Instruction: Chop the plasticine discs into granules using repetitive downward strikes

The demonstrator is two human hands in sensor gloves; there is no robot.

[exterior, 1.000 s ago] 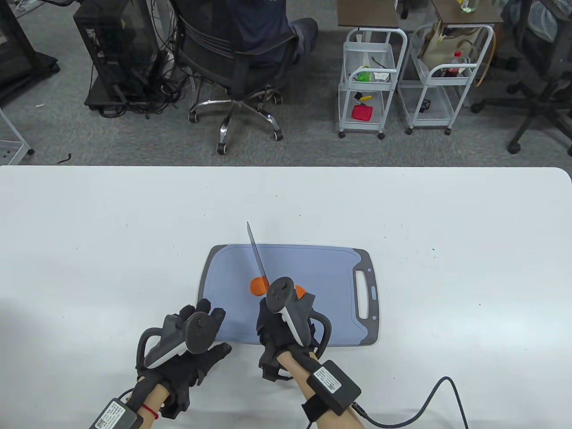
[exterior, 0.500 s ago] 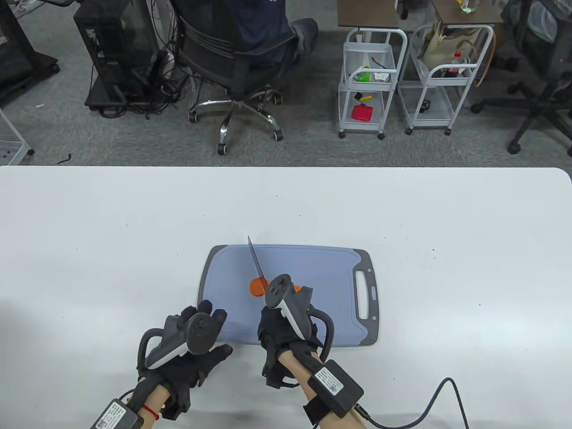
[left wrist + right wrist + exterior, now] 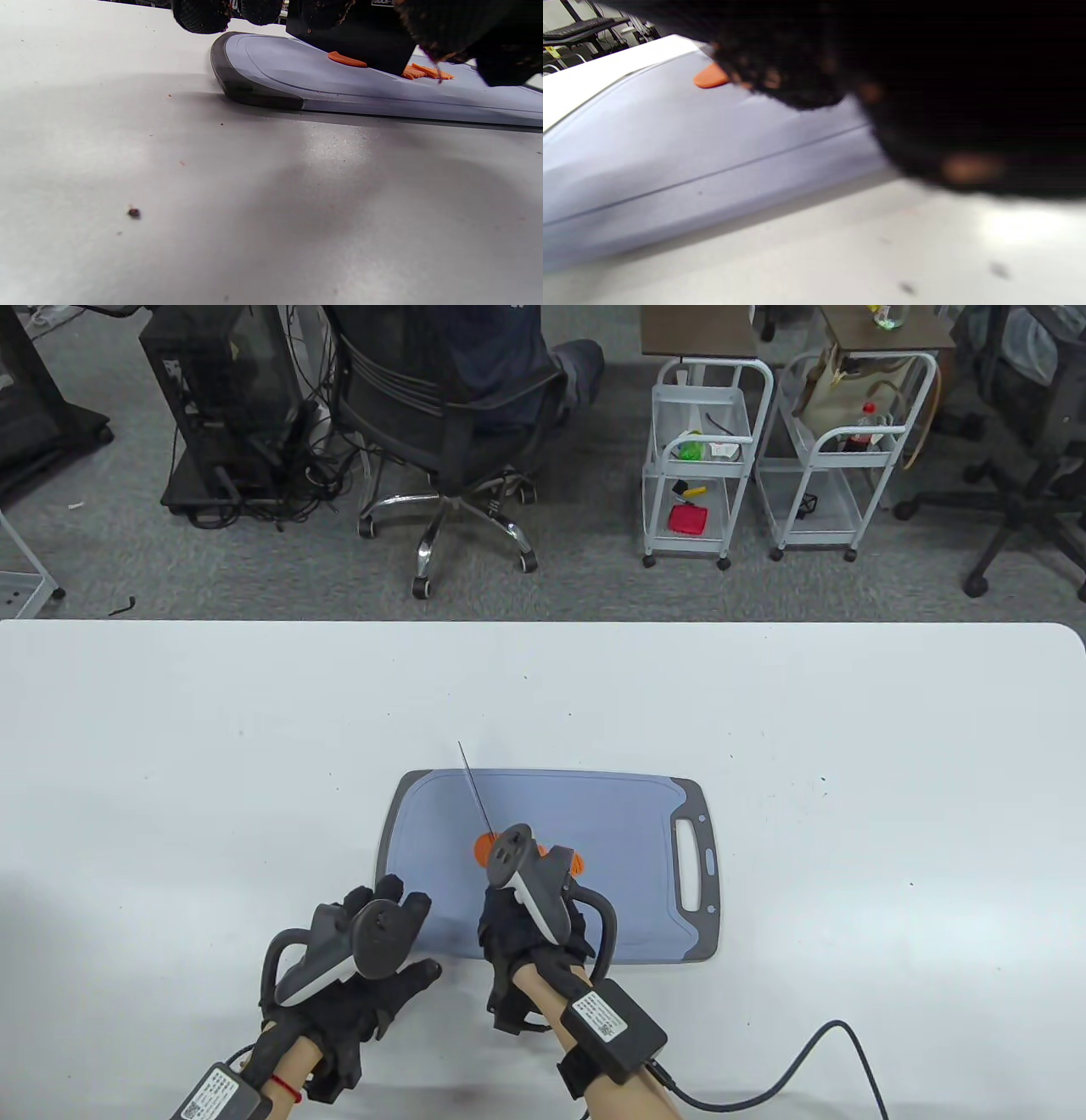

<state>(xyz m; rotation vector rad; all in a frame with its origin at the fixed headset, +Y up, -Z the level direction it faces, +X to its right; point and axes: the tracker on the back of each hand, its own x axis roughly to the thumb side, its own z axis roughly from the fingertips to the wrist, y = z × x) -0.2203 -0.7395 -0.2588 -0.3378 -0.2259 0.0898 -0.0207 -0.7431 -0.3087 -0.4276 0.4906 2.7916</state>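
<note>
A blue-grey cutting board [image 3: 611,823] lies on the white table. An orange plasticine disc [image 3: 482,848] sits on it, partly hidden by my right hand's tracker. Cut orange strips [image 3: 578,864] show just right of that hand. My right hand [image 3: 517,920] grips a knife; its thin blade [image 3: 473,791] points away over the disc, seen edge-on. My left hand [image 3: 382,954] lies open and flat at the board's near-left corner, holding nothing. The left wrist view shows the board [image 3: 271,63], the disc [image 3: 345,60] and the strips [image 3: 426,72]. The right wrist view shows the disc [image 3: 710,78] behind my blurred glove.
The board's handle slot [image 3: 687,865] is at its right end. A cable [image 3: 814,1060] trails from my right wrist across the table's near right. Small crumbs [image 3: 134,212] dot the table. Chairs and carts stand on the floor beyond the far edge.
The blade dropped toward the disc half a second ago, then rose again and now shows edge-on. My right hand has shifted slightly left. My left hand has not moved.
</note>
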